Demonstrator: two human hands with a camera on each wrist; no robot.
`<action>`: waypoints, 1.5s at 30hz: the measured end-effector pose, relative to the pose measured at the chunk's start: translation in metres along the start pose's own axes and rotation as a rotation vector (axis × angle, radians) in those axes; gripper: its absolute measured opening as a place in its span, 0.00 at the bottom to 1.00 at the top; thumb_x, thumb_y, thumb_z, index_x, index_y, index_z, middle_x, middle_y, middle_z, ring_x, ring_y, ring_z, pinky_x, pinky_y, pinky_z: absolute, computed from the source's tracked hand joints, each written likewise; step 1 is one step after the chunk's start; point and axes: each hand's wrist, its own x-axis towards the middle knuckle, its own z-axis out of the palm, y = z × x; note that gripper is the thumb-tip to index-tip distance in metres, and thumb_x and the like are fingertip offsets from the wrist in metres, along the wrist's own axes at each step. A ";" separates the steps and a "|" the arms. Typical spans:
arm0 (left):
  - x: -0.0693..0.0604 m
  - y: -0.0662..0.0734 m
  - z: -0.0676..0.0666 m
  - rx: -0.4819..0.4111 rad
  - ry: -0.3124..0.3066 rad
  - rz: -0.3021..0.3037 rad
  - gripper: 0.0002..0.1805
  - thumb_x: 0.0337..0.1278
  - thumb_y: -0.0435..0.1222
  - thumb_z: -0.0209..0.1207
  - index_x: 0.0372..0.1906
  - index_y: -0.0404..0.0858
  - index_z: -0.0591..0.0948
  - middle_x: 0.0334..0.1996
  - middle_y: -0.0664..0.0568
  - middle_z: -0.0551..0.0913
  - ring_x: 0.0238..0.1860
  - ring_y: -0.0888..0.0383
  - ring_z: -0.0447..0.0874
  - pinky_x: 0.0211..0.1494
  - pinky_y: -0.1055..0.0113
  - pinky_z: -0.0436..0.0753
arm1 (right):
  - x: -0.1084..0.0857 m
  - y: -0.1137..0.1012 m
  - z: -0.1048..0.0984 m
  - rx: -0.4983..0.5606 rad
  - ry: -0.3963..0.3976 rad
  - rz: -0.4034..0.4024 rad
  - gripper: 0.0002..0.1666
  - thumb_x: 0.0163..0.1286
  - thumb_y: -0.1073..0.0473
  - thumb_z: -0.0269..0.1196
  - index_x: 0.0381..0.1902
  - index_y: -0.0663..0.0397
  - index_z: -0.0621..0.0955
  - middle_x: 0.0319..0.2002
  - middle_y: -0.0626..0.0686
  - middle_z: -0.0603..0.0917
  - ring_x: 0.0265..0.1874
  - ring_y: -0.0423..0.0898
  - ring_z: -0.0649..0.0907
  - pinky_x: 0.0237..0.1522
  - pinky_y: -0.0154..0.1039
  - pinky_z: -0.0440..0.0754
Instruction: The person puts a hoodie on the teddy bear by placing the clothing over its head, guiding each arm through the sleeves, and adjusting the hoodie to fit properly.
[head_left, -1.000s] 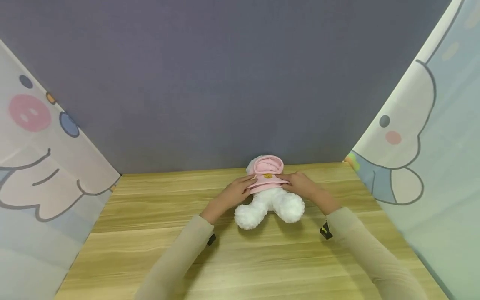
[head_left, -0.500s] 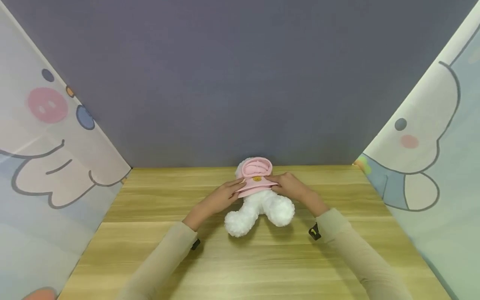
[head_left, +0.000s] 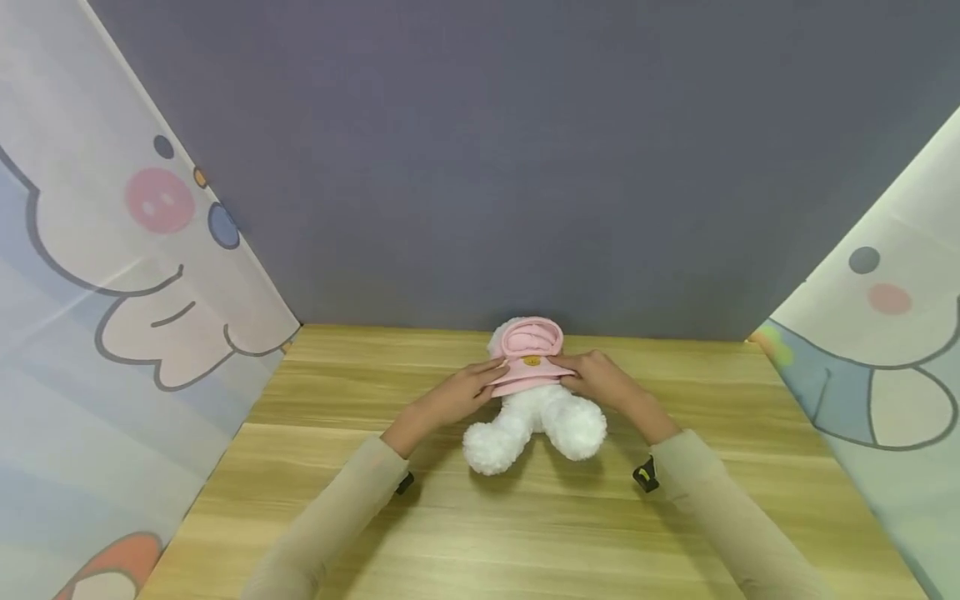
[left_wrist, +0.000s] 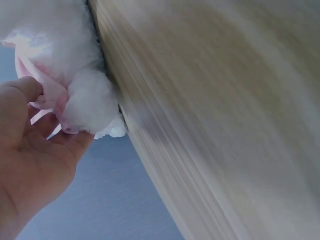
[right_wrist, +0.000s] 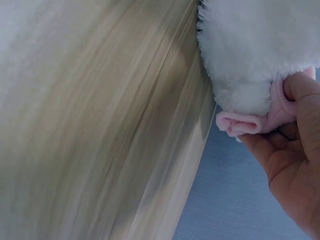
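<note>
A white fluffy plush toy [head_left: 573,425] lies on its back on the wooden table, legs toward me. Its upper body wears a small pink hooded top [head_left: 525,377] with a yellow patch [head_left: 532,361] on the front; the toy's face is hidden. My left hand [head_left: 467,393] pinches the top's left edge, and in the left wrist view the thumb [left_wrist: 31,89] presses on the pink cloth. On the other side my right hand [head_left: 603,382] grips the right edge, near a rolled pink sleeve end [right_wrist: 240,123] seen in the right wrist view.
The wooden table [head_left: 480,533] ends at a dark grey panel [head_left: 525,167] right behind the toy. Cartoon-printed cloth walls [head_left: 67,350] [head_left: 900,400] stand along both sides.
The head view has swung a little, shifting the whole scene. Both hands keep hold of the pink top, and the toy lies much as before.
</note>
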 end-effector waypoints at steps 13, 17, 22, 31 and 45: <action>-0.016 -0.008 -0.014 -0.017 -0.021 -0.001 0.25 0.80 0.35 0.47 0.75 0.36 0.67 0.77 0.41 0.61 0.74 0.42 0.64 0.74 0.52 0.67 | 0.011 -0.009 0.013 0.029 0.017 0.007 0.24 0.64 0.68 0.66 0.59 0.63 0.82 0.41 0.60 0.89 0.17 0.36 0.67 0.24 0.34 0.73; -0.021 -0.010 -0.016 -0.032 -0.022 -0.006 0.24 0.80 0.36 0.47 0.75 0.36 0.67 0.77 0.42 0.62 0.74 0.41 0.64 0.74 0.51 0.66 | 0.011 -0.015 0.015 0.031 0.019 0.005 0.24 0.64 0.67 0.66 0.60 0.62 0.83 0.33 0.57 0.88 0.16 0.36 0.65 0.22 0.34 0.70; -0.028 -0.009 -0.017 -0.047 -0.025 -0.030 0.25 0.80 0.36 0.47 0.75 0.37 0.67 0.77 0.43 0.61 0.75 0.42 0.63 0.75 0.50 0.65 | 0.012 -0.019 0.017 0.046 0.020 -0.010 0.24 0.65 0.66 0.65 0.60 0.63 0.82 0.33 0.57 0.88 0.16 0.35 0.64 0.21 0.32 0.69; -0.034 0.000 -0.015 -0.033 0.023 0.011 0.24 0.77 0.32 0.49 0.73 0.33 0.69 0.75 0.39 0.64 0.73 0.40 0.65 0.73 0.49 0.67 | 0.008 -0.024 0.017 0.060 -0.004 -0.009 0.24 0.65 0.67 0.67 0.60 0.63 0.82 0.42 0.59 0.89 0.15 0.33 0.63 0.21 0.31 0.70; -0.046 0.010 -0.010 0.011 0.032 -0.004 0.25 0.78 0.34 0.49 0.74 0.36 0.68 0.76 0.42 0.63 0.74 0.41 0.65 0.73 0.48 0.68 | -0.003 -0.029 0.019 0.088 -0.068 -0.011 0.25 0.66 0.63 0.66 0.62 0.62 0.81 0.46 0.60 0.89 0.14 0.30 0.62 0.20 0.29 0.70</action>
